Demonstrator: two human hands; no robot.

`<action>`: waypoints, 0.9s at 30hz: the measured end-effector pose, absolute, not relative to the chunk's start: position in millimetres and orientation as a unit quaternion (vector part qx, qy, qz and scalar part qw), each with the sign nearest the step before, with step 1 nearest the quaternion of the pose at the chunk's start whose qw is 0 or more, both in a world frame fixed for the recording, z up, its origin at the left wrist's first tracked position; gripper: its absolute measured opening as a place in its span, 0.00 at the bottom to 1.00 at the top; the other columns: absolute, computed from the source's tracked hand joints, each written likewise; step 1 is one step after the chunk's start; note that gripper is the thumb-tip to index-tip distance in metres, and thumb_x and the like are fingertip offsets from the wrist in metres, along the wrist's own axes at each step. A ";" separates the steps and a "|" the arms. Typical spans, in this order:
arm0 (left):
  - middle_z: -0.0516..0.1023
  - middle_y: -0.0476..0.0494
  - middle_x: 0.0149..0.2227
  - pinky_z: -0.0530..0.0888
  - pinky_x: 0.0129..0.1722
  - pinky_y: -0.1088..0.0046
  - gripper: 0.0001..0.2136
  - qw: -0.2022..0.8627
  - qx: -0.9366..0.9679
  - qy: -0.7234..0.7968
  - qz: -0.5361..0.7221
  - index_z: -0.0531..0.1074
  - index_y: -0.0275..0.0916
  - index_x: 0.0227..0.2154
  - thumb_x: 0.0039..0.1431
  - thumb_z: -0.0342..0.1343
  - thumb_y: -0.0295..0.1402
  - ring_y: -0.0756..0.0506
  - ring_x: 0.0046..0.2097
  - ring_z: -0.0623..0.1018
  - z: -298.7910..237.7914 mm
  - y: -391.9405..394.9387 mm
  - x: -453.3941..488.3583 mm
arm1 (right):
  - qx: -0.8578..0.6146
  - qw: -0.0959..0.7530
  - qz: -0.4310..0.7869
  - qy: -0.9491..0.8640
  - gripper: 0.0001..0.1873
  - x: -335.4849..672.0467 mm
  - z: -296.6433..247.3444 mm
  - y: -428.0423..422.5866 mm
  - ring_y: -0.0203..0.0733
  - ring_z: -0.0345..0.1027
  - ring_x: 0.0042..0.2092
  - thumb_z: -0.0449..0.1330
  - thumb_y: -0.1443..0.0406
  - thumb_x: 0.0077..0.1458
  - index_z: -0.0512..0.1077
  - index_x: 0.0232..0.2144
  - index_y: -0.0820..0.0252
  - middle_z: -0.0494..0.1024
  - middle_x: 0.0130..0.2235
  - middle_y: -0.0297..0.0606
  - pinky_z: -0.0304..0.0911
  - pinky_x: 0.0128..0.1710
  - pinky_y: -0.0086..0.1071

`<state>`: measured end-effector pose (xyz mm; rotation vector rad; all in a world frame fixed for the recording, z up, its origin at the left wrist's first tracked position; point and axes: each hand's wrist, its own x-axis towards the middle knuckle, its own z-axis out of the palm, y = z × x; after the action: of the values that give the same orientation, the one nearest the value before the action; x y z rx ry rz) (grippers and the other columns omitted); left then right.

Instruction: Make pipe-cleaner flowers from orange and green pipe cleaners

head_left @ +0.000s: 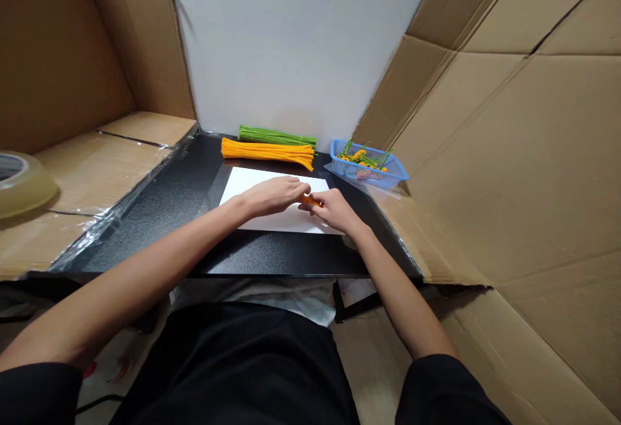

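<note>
Presently, we judge the step to be two-handed handling of a small, bright-orange, stem-like piece [311, 201] over the flat, white, rectangular sheet [269, 223]. Our right hand [336, 209] pinches it between thumb and fingers. Our left hand [279, 196] curls beside it; we cannot tell its grip. Next, we likely need a steady pinch and precise fingertip control.

My two hands [275, 196], one orange bundle [266, 151], one green bundle [276, 135], one basket [394, 178]

I count one sheet of paper [272, 222], one table [160, 218], one roll of tape [29, 189] and at least one orange piece [310, 200]. The strands [233, 148] in each bundle lie too close for me to number, and the bits [360, 155] in the basket overlap too much.
</note>
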<state>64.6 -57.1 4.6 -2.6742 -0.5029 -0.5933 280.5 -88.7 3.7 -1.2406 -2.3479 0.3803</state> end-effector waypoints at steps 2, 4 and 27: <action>0.76 0.42 0.30 0.63 0.32 0.69 0.06 0.202 -0.948 -0.151 -0.194 0.71 0.34 0.35 0.66 0.51 0.20 0.45 0.32 0.72 6.9 -59.8 66.5 | -0.447 0.220 0.141 -0.855 0.28 281.1 3.2 -88.9 0.32 0.55 0.24 0.59 0.46 0.61 0.77 0.22 0.63 0.70 0.19 0.31 0.46 0.28 0.30; 0.76 0.43 0.29 0.63 0.32 0.69 0.08 0.221 -0.949 -0.132 -0.179 0.70 0.35 0.33 0.66 0.51 0.19 0.45 0.32 0.71 8.5 -61.0 66.8 | -0.445 0.207 0.138 -0.860 0.28 282.0 2.9 -89.2 0.32 0.53 0.23 0.59 0.47 0.61 0.79 0.23 0.63 0.68 0.18 0.30 0.44 0.27 0.30; 0.80 0.41 0.34 0.66 0.39 0.67 0.08 0.242 -0.947 -0.102 -0.182 0.75 0.37 0.39 0.69 0.50 0.25 0.45 0.37 0.74 14.3 -55.4 55.4 | -0.397 0.169 0.088 -0.898 0.25 278.0 7.2 -99.7 0.36 0.60 0.25 0.46 0.60 0.70 0.68 0.22 0.59 0.69 0.21 0.34 0.51 0.32 0.31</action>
<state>55.4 -55.4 14.3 -2.5903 -0.2801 -0.4987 278.0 -99.7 7.2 -1.1286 -2.5534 0.2504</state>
